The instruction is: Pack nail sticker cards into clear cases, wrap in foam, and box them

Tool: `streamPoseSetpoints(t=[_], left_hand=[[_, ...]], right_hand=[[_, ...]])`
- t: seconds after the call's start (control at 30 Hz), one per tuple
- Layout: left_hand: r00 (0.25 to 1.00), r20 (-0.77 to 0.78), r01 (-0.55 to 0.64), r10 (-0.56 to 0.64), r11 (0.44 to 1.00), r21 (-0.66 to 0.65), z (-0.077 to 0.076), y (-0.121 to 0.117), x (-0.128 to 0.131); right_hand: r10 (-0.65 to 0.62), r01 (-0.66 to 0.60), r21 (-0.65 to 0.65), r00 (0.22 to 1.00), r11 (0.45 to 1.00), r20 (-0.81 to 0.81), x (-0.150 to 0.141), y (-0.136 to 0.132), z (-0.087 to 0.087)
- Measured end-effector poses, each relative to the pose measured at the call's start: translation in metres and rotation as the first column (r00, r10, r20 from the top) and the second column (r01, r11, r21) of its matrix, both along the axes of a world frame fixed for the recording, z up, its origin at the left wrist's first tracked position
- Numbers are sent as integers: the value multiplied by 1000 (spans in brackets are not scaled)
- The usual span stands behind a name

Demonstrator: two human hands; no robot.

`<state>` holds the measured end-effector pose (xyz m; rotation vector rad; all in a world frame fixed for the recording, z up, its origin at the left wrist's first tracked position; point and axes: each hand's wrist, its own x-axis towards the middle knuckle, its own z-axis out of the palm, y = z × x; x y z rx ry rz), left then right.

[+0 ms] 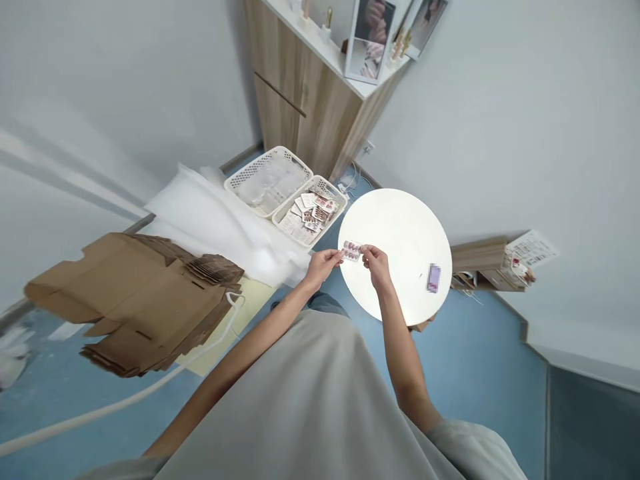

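Between my two hands is a small pack of press-on nails (351,251), with pinkish nail shapes in two rows. My left hand (323,268) pinches its left end, and the fingers of my right hand (376,265) are closed on its right end. The pack is held up over the left edge of a round white table (395,227). A purple, pixelated rectangular thing (433,278) lies on the table's right part. Just beyond my left hand, several similar nail packs (314,212) are heaped in a white basket (341,195).
Another white basket (234,180) holds clear plastic pieces. White foam sheeting (215,213) and stacked flat cardboard boxes (145,293) lie on the left, near a white hose (135,398). A wooden cabinet (320,100) stands ahead; a low wooden shelf (480,257) is on the right.
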<state>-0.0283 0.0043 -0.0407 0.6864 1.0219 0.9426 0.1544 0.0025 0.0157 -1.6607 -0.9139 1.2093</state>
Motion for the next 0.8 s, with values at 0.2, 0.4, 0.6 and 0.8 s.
streamPoseSetpoints(t=[0.2,0.4,0.6,0.8], left_hand=[[782,558,382,-277,921,-78,6,-29,-2],[718,615,435,-325,900,-34,11,-45,-1],[914,337,242,-227,970,-3,21,-51,4],[994,-105,1,14,990,139,21,-51,-2]], right_hand=[[41,-43,-13,990,999,-135,5,-47,23],[70,-69,9,974,998,-218,-1,-66,32],[-24,20,57,997,998,71,-5,-74,36],[2,-62,147,925,987,381,-31,-73,40]])
